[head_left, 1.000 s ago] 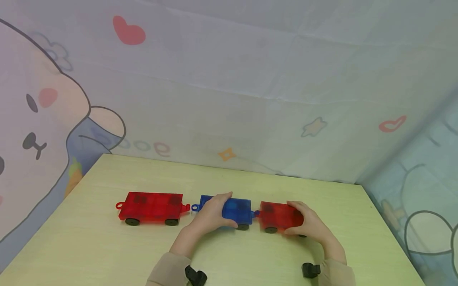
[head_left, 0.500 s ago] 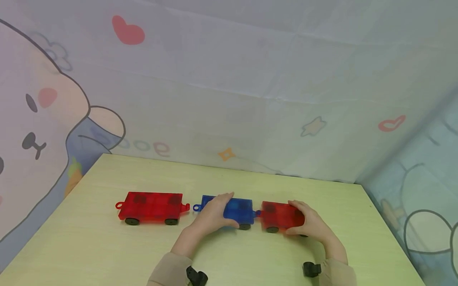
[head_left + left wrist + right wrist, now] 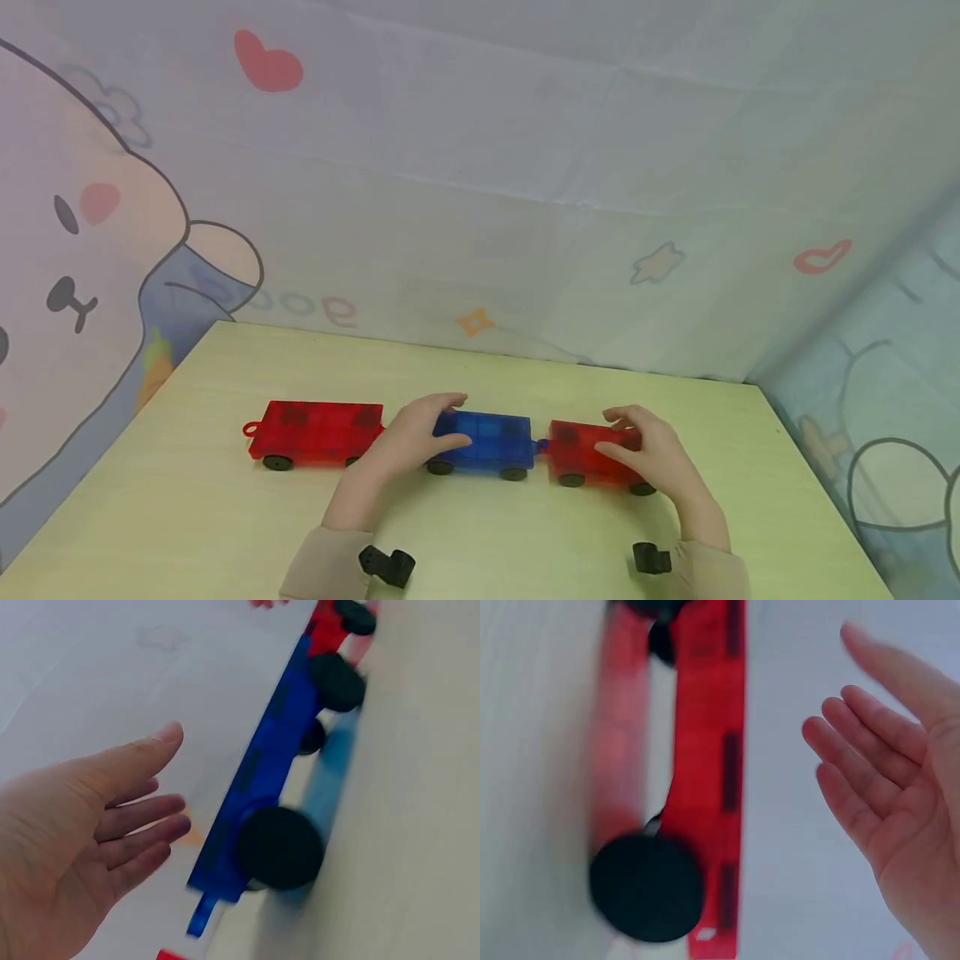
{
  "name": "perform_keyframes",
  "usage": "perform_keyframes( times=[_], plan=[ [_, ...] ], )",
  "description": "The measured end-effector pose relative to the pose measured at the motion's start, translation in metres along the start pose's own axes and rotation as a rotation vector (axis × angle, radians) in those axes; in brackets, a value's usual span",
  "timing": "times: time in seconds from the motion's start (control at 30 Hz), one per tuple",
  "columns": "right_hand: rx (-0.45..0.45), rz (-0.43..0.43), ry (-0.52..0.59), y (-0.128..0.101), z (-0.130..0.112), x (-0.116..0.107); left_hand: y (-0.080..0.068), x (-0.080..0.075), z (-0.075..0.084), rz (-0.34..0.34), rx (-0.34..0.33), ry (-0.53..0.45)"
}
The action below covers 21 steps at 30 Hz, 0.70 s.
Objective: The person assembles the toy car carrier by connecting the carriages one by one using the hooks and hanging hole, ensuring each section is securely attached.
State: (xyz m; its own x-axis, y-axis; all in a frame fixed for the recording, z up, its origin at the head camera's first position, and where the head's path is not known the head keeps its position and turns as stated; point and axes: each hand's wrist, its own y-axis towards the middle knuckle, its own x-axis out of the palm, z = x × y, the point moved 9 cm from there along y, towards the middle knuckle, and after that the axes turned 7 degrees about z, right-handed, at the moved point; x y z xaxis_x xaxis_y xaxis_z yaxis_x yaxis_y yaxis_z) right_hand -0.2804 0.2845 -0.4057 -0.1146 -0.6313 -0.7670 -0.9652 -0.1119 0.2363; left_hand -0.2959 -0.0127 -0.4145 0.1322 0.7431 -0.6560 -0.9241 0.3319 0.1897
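In the head view a blue toy train car stands mid-table, its right end joined to a red toy train car. My left hand hovers by the blue car's left end; the left wrist view shows the hand apart from the blue car, fingers loose. Over the right end of the red car, my right hand is raised. From the right wrist view, a gap lies between that hand and the red car. My left hand and forearm hide the coupling at the blue car's left end.
A longer-looking second red train car stands at the left, its right end partly behind my left forearm. The pale wooden table backs onto a printed cloth. Black wrist cameras sit on both sleeves.
Both hands have let go of the cars. My left hand has moved left off the blue car, and the right has lifted from the red one. The joined cars shifted slightly right earlier.
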Motion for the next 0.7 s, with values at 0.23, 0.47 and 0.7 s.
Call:
perform_keyframes(
  times=[0.23, 0.47, 0.7],
  plan=[
    [-0.106, 0.091, -0.010, 0.007, -0.043, 0.004, -0.009, -0.037, -0.024, 0.070, 0.017, -0.044],
    [-0.054, 0.003, 0.073, 0.014, -0.069, 0.042, -0.022, -0.065, -0.053, 0.075, -0.011, -0.024],
    [-0.104, -0.099, 0.087, 0.023, -0.102, 0.082, -0.032, -0.078, -0.073, 0.082, -0.057, 0.010]
  ],
)
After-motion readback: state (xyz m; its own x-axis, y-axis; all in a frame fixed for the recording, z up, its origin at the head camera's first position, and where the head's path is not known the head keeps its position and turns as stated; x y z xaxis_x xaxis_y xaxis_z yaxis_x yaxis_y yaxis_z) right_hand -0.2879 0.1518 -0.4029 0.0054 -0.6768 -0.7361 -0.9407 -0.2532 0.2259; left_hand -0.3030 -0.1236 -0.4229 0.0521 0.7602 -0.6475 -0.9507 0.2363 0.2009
